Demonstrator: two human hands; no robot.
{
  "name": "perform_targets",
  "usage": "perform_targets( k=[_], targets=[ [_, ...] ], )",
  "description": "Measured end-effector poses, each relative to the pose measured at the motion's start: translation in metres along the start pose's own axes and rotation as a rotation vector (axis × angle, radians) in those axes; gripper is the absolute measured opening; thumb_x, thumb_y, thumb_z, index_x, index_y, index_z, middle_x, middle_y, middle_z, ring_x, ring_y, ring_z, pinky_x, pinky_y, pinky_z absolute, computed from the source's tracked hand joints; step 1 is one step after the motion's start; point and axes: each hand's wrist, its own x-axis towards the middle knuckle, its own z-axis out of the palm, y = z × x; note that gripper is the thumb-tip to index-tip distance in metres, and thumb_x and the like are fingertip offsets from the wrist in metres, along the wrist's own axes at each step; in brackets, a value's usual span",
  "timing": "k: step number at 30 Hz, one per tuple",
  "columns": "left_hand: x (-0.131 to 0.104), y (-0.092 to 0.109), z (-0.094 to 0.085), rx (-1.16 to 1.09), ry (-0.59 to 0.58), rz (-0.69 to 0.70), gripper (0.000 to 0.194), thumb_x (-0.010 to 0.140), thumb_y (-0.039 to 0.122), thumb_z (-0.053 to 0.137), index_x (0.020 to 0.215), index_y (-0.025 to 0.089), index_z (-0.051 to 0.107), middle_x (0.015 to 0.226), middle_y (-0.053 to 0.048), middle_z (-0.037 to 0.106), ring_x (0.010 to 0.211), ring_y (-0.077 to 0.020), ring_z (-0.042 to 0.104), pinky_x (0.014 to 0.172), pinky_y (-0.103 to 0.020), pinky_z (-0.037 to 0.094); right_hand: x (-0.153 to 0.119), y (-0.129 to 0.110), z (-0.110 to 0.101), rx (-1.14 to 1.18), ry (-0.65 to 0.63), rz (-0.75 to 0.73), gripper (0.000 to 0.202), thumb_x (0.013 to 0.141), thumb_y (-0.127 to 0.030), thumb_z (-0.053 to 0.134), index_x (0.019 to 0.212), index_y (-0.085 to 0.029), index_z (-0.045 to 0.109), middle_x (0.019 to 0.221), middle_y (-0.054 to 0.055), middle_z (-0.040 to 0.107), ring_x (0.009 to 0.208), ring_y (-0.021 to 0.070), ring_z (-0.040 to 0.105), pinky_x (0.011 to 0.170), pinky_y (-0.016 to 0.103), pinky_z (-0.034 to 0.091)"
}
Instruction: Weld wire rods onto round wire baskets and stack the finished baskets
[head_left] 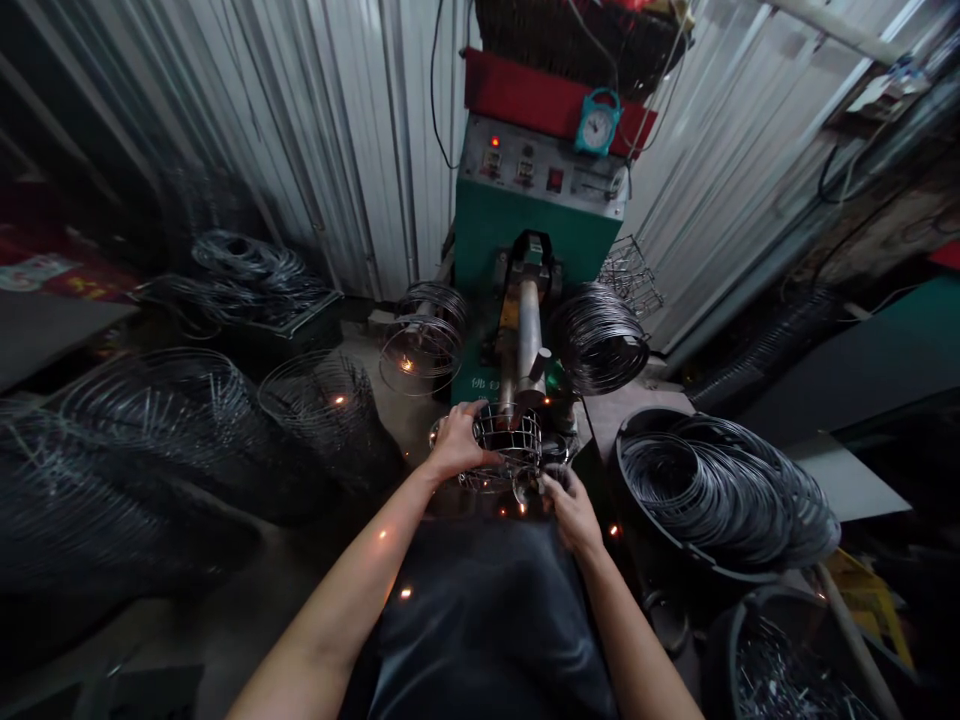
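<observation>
A round wire basket (517,432) is under the electrode of a green spot welding machine (487,230), below its metal arm (529,330). My left hand (459,445) is closed around the basket's left side, thumb toward me and fingers over the rim. Just right of the basket, my right hand (574,508) has its fingers pinched together near the lower wires; what they hold is too small and dark to make out. Orange sparks fly around both hands and over my left forearm. A dark apron (495,620) covers my lap.
Wire ring bundles (600,338) hang on both sides of the machine. A black tub (705,560) of wire rings stands right, above a bucket (731,640) of metal pieces. Tall stacks of wire rings (165,420) stand left. A teal clock (598,122) hangs on the machine.
</observation>
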Motion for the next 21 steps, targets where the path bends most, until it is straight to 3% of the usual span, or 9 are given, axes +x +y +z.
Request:
perform_targets(
  k=[3,6,9,13,16,18,21],
  targets=[
    [0.004,0.0,0.0,-0.026,0.005,-0.047,0.094,0.041,0.037,0.084,0.126,0.021,0.045,0.119,-0.01,0.049,0.112,-0.0315,0.048,0.095,-0.045,0.039,-0.024,0.042,-0.014,0.058,-0.007,0.12,0.036,0.074,-0.043,0.053,0.096,-0.016,0.058,0.071,0.003,0.062,0.058,0.0153,0.056,0.053,0.027,0.045],
    [0.011,0.0,-0.002,-0.04,0.012,-0.081,0.093,0.042,0.037,0.084,0.125,0.02,0.045,0.119,-0.01,0.049,0.114,-0.0316,0.047,0.096,-0.044,0.039,-0.046,0.083,-0.021,-0.106,0.111,-0.013,0.038,0.075,-0.045,0.052,0.1,-0.018,0.058,0.087,0.008,0.066,0.082,0.0205,0.061,0.074,0.033,0.048],
    [0.018,-0.001,-0.003,-0.016,0.012,-0.104,0.095,0.042,0.039,0.083,0.126,0.019,0.044,0.121,-0.011,0.048,0.116,-0.0316,0.045,0.097,-0.043,0.038,-0.061,0.11,-0.025,-0.215,0.154,-0.064,0.036,0.074,-0.049,0.051,0.092,-0.019,0.059,0.088,0.008,0.066,0.086,0.0218,0.061,0.079,0.035,0.047],
    [0.022,-0.001,-0.002,0.021,-0.005,-0.111,0.095,0.044,0.041,0.082,0.127,0.018,0.043,0.122,-0.011,0.048,0.117,-0.0306,0.045,0.097,-0.042,0.038,-0.064,0.112,-0.029,-0.093,0.225,-0.013,0.035,0.072,-0.051,0.055,0.086,-0.019,0.06,0.083,0.006,0.065,0.081,0.0194,0.061,0.076,0.032,0.047],
    [0.027,0.001,-0.002,0.035,-0.027,-0.099,0.093,0.045,0.04,0.083,0.126,0.018,0.044,0.123,-0.012,0.048,0.118,-0.0308,0.044,0.097,-0.042,0.038,-0.057,0.102,-0.034,0.156,0.314,0.179,0.039,0.066,-0.05,0.061,0.09,-0.019,0.059,0.073,0.001,0.062,0.065,0.0158,0.058,0.059,0.027,0.047],
    [0.029,0.001,-0.003,0.02,-0.045,-0.083,0.093,0.044,0.041,0.083,0.126,0.019,0.044,0.123,-0.012,0.048,0.118,-0.0312,0.044,0.098,-0.043,0.037,-0.051,0.095,-0.039,0.335,0.319,0.309,0.041,0.061,-0.047,0.066,0.091,-0.02,0.059,0.063,-0.003,0.057,0.053,0.0127,0.053,0.048,0.024,0.043],
    [0.024,-0.011,-0.004,-0.073,-0.047,-0.063,0.103,0.042,0.046,0.083,0.131,0.021,0.039,0.131,-0.013,0.043,0.124,-0.0329,0.039,0.102,-0.047,0.031,-0.044,0.086,-0.05,0.484,0.261,0.348,0.034,0.057,-0.039,0.069,0.085,-0.021,0.061,0.06,-0.004,0.055,0.053,0.0125,0.053,0.046,0.024,0.044]
  ],
)
